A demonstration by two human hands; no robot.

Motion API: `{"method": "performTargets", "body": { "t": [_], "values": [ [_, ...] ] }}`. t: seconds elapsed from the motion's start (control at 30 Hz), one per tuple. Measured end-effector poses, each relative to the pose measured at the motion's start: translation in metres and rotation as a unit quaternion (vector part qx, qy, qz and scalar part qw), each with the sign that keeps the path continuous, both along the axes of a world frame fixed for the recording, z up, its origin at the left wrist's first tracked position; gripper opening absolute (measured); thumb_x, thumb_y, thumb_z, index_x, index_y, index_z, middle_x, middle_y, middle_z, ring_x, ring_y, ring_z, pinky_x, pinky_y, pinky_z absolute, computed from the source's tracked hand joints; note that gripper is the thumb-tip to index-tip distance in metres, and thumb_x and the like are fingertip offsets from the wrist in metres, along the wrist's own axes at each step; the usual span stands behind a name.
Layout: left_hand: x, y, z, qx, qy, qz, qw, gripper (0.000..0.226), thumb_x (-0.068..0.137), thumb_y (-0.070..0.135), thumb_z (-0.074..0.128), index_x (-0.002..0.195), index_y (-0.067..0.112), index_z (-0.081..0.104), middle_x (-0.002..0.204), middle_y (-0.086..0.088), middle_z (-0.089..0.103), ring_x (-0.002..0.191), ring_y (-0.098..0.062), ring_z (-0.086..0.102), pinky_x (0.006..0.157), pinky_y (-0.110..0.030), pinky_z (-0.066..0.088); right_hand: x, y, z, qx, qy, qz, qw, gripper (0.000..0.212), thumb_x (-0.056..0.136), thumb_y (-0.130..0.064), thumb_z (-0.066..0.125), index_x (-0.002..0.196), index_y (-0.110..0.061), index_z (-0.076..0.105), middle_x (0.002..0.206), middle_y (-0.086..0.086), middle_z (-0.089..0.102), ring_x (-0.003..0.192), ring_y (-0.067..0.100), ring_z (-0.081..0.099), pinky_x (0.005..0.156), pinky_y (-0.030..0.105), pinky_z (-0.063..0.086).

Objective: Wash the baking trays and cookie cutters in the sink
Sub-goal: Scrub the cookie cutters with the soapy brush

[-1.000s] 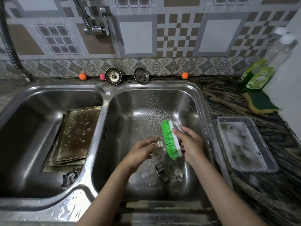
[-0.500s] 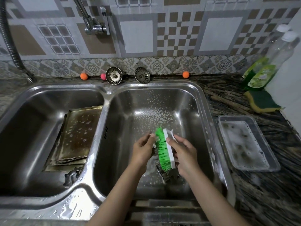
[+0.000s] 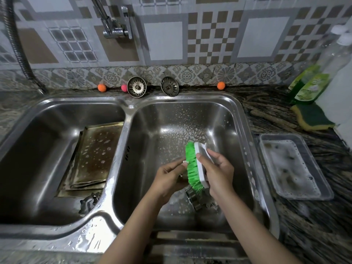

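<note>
Over the right sink basin (image 3: 236, 130), my right hand (image 3: 219, 172) grips a scrub brush (image 3: 194, 166) with green bristles and a white back. Its bristles press against a small metal cookie cutter that my left hand (image 3: 169, 178) pinches; the cutter is almost wholly hidden by my fingers and the brush. More metal cookie cutters (image 3: 196, 199) lie on the basin floor just below the brush. Stained baking trays (image 3: 91, 155) lean stacked in the left basin (image 3: 38, 130), with a dark cookie cutter (image 3: 88, 202) at their near corner.
A clear plastic tub of soapy water (image 3: 293, 166) sits on the counter to the right, with a green-yellow sponge (image 3: 312, 119) and soap bottles (image 3: 312, 86) behind it. Two sink strainers (image 3: 136, 87) and small coloured balls line the back ledge. The tap (image 3: 114, 25) hangs above the divider.
Both hands have come together and moved slightly toward me; the brush slid down along the cutter held in my left hand, then back up a little.
</note>
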State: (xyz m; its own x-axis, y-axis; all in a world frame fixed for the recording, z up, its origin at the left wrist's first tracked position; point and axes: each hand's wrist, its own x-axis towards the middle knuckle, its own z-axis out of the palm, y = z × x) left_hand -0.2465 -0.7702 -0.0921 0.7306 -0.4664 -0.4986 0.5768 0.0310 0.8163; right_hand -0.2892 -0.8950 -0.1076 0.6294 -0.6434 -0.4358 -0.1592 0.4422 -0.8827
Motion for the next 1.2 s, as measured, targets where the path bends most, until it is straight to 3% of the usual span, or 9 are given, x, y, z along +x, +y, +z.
{"method": "performTargets", "body": {
  "t": [0.17, 0.3, 0.37, 0.53, 0.73, 0.87, 0.93, 1.0, 1.2],
  "values": [
    [-0.001, 0.009, -0.003, 0.008, 0.009, -0.015, 1.0, 0.027, 0.089, 0.006, 0.06, 0.114, 0.012, 0.069, 0.092, -0.014, 0.064, 0.078, -0.025, 0.059, 0.068, -0.028, 0.055, 0.013, -0.008, -0.012, 0.007, 0.028, -0.066, 0.997, 0.036, 0.07, -0.017, 0.084, 0.102, -0.023, 0.068, 0.104, 0.007, 0.07, 0.09, 0.021, 0.069, 0.066, 0.028, 0.055],
    [0.004, 0.009, -0.007, 0.004, 0.005, 0.063, 0.998, 0.022, 0.089, 0.003, 0.06, 0.097, 0.017, 0.073, 0.082, -0.01, 0.067, 0.064, -0.017, 0.057, 0.067, -0.031, 0.046, 0.0, -0.003, -0.009, 0.041, 0.039, -0.012, 0.998, 0.037, 0.069, -0.017, 0.084, 0.102, -0.022, 0.068, 0.102, 0.012, 0.071, 0.089, 0.026, 0.07, 0.07, 0.039, 0.059],
    [0.002, 0.007, -0.008, 0.0, 0.001, 0.056, 0.998, 0.022, 0.091, 0.004, 0.058, 0.103, 0.014, 0.072, 0.084, -0.011, 0.067, 0.066, -0.019, 0.058, 0.07, -0.033, 0.049, -0.01, 0.005, -0.007, 0.055, 0.029, 0.022, 0.998, 0.039, 0.07, -0.017, 0.083, 0.105, -0.021, 0.068, 0.095, 0.011, 0.072, 0.081, 0.026, 0.072, 0.062, 0.036, 0.059],
    [-0.008, 0.005, -0.005, -0.02, -0.005, 0.002, 1.0, 0.026, 0.09, 0.003, 0.057, 0.113, 0.008, 0.068, 0.08, -0.008, 0.065, 0.067, -0.014, 0.059, 0.071, -0.031, 0.055, -0.005, 0.0, -0.009, 0.024, 0.046, -0.037, 0.998, 0.04, 0.065, -0.02, 0.087, 0.102, -0.022, 0.07, 0.1, 0.008, 0.072, 0.086, 0.024, 0.071, 0.078, 0.048, 0.059],
    [0.0, 0.033, 0.004, -0.025, -0.004, 0.02, 0.999, 0.028, 0.084, -0.003, 0.06, 0.109, 0.007, 0.069, 0.087, -0.011, 0.066, 0.081, -0.025, 0.058, 0.07, -0.028, 0.05, 0.012, -0.007, -0.006, 0.004, 0.043, -0.063, 0.997, 0.036, 0.069, -0.021, 0.085, 0.099, -0.025, 0.066, 0.107, 0.003, 0.068, 0.092, 0.019, 0.066, 0.067, 0.029, 0.053],
    [0.036, 0.101, 0.026, -0.039, -0.069, 0.108, 0.991, 0.049, 0.064, 0.011, 0.082, 0.11, 0.01, 0.067, 0.09, -0.006, 0.071, 0.078, -0.016, 0.067, 0.074, -0.026, 0.055, 0.012, -0.006, -0.009, -0.009, 0.03, -0.033, 0.999, 0.03, 0.067, -0.02, 0.085, 0.091, -0.026, 0.068, 0.105, 0.007, 0.07, 0.083, 0.019, 0.063, 0.056, 0.025, 0.046],
    [0.052, 0.141, 0.034, 0.031, -0.109, 0.136, 0.984, 0.054, 0.059, 0.022, 0.086, 0.109, 0.013, 0.069, 0.094, -0.008, 0.071, 0.08, -0.017, 0.068, 0.075, -0.028, 0.055, 0.011, -0.005, -0.016, -0.019, 0.039, -0.013, 0.999, 0.029, 0.067, -0.022, 0.086, 0.089, -0.028, 0.068, 0.104, 0.009, 0.071, 0.081, 0.019, 0.063, 0.054, 0.025, 0.046],
    [0.063, 0.177, 0.035, 0.191, -0.15, 0.119, 0.963, 0.035, 0.071, 0.013, 0.078, 0.106, 0.015, 0.069, 0.095, -0.01, 0.07, 0.077, -0.019, 0.066, 0.069, -0.026, 0.054, 0.01, -0.003, -0.021, -0.03, 0.048, 0.004, 0.998, 0.03, 0.066, -0.024, 0.086, 0.088, -0.029, 0.067, 0.102, 0.007, 0.071, 0.084, 0.02, 0.066, 0.057, 0.027, 0.048],
    [0.092, 0.244, -0.016, 0.553, -0.168, -0.107, 0.809, 0.012, 0.077, 0.008, 0.075, 0.084, 0.016, 0.07, 0.075, 0.001, 0.068, 0.06, -0.004, 0.063, 0.051, -0.014, 0.046, 0.01, 0.008, -0.029, -0.047, 0.067, 0.042, 0.996, 0.031, 0.067, -0.024, 0.085, 0.092, -0.029, 0.068, 0.101, 0.004, 0.072, 0.087, 0.02, 0.067, 0.063, 0.029, 0.051]
  ]
}}
